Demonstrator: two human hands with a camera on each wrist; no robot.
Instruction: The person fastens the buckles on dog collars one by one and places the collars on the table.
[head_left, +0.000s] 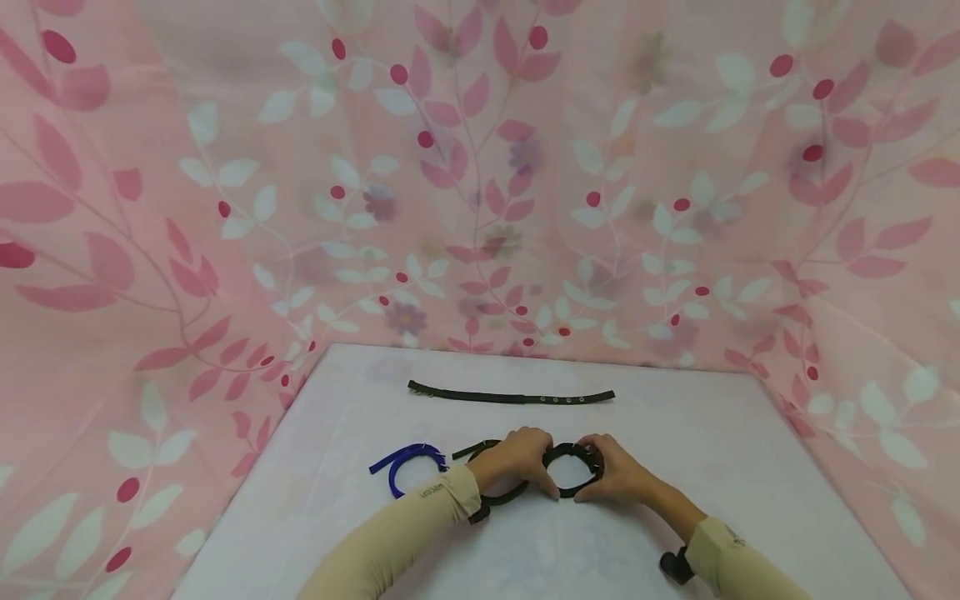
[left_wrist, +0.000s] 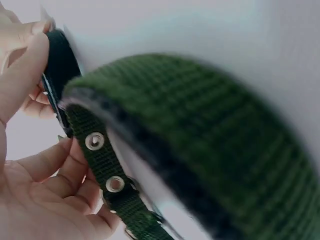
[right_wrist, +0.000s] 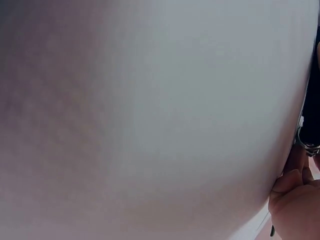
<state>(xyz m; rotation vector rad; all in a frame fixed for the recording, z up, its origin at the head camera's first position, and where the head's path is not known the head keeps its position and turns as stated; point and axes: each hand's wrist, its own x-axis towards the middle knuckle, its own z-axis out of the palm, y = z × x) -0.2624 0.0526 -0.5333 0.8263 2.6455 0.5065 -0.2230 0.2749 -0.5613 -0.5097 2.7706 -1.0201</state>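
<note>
Both hands grip a black collar (head_left: pixel 572 448), closed into a ring on the table, from opposite sides. My left hand (head_left: pixel 527 458) curls around its left side, thumb toward the front. On the right side, the fingers and thumb of my right hand (head_left: pixel 613 472) hold it near its metal fittings. A looped green collar (left_wrist: pixel 190 100) lies under my left wrist, partly covered in the head view; the left wrist view shows its woven webbing and metal eyelets. In the right wrist view only a sliver of the black collar (right_wrist: pixel 312 100) shows at the right edge.
A looped blue collar (head_left: pixel 401 456) lies to the left, partly behind the left sleeve (head_left: pixel 405 533). Farther back, a dark green collar (head_left: pixel 480 396) with several eyelets lies stretched out flat. Pink floral cloth (head_left: pixel 480 208) surrounds the white table (head_left: pixel 750 467) at the back and sides.
</note>
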